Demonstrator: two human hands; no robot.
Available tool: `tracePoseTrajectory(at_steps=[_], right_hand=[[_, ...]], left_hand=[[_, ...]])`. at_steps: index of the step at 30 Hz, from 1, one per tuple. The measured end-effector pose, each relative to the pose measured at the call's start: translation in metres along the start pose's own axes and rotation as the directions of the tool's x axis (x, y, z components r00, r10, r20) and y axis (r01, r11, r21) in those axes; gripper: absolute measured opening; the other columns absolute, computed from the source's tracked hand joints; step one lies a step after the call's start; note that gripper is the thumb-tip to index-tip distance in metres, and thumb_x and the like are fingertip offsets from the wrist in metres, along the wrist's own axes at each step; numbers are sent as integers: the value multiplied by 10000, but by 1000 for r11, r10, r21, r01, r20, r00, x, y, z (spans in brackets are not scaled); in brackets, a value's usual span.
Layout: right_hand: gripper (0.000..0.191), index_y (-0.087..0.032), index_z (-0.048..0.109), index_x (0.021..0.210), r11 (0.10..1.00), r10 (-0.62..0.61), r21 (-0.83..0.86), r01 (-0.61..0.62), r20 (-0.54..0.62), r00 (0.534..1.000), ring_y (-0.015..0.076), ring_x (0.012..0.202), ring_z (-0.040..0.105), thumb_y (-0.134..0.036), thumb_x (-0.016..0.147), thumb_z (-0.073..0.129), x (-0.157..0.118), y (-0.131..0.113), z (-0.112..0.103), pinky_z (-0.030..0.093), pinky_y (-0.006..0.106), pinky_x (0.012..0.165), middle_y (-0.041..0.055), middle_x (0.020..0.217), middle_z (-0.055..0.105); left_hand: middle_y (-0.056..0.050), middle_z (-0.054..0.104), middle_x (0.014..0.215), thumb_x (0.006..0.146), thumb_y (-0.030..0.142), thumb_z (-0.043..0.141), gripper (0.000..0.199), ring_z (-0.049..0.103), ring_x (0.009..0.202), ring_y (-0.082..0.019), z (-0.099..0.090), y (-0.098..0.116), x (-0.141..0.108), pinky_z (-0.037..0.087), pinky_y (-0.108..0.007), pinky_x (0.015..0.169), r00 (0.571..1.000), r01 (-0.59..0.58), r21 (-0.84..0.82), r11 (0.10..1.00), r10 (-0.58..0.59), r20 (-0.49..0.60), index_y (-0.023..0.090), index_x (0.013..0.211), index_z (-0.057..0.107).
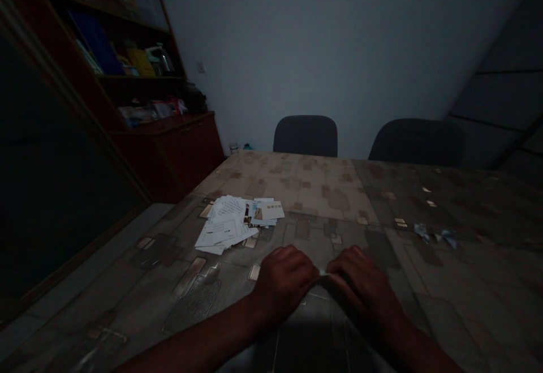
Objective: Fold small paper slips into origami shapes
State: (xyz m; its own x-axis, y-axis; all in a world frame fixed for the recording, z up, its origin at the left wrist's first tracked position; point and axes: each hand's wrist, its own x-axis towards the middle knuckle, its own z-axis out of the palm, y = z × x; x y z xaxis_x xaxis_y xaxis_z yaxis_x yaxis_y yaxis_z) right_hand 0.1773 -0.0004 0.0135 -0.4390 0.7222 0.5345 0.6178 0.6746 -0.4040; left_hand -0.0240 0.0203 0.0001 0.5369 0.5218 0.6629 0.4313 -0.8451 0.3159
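Note:
Near the front edge of the patterned table (297, 192), my left hand (285, 282) and my right hand (360, 282) are close together with their fingers curled. Between the fingertips shows a small pale sliver (323, 274), pinched from both sides; most of it is hidden by the fingers, and I cannot make out what it is. Beyond my left hand lies a spread pile of white papers (224, 223), with printed cards (267, 211) at its right side. Small crumpled pale pieces (436, 236) lie on the table to the right.
Two dark chairs (305, 135) (418, 142) stand behind the table's far edge. A glass (233, 148) is near the far left corner. At the left stands a reddish-brown cabinet (182, 152) with shelves of folders, bags and a kettle.

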Motion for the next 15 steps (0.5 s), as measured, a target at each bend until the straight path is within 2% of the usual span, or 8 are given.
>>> tracePoseTrajectory(at_steps=[3,6,11,15], right_hand=[[248,-179,589,838,980,-167,-102,169,32,985,182,704,514,-235,1010,419,-3,6,-2,381,300,635,48,745,618],[294,-178,605,819,948,-242,-182,261,123,963,180,727,514,-192,1018,389,-10,15,1,369,301,643,49,767,634],[284,-174,586,801,928,-252,-203,312,276,928,183,768,519,-154,1012,398,-22,27,8,356,322,686,38,810,646],[229,-190,602,833,927,-246,-201,317,314,917,190,801,541,-201,1007,453,-24,25,6,354,326,694,34,820,674]], left_hand=[[-53,684,742,983,268,473,267,554,686,-168,2,-6,-1,373,-303,635,998,-63,82,995,63,-6,170,838,674],[-58,696,805,988,248,458,251,564,747,-173,3,-11,-1,372,-310,664,991,-97,72,993,90,104,176,887,676],[-64,692,925,953,175,489,185,559,834,-188,3,-17,-6,370,-327,715,963,-78,42,996,64,262,183,930,672],[-47,710,1034,980,208,484,170,564,870,-178,-5,-20,-15,392,-328,762,912,-158,36,987,132,388,200,1046,641]])
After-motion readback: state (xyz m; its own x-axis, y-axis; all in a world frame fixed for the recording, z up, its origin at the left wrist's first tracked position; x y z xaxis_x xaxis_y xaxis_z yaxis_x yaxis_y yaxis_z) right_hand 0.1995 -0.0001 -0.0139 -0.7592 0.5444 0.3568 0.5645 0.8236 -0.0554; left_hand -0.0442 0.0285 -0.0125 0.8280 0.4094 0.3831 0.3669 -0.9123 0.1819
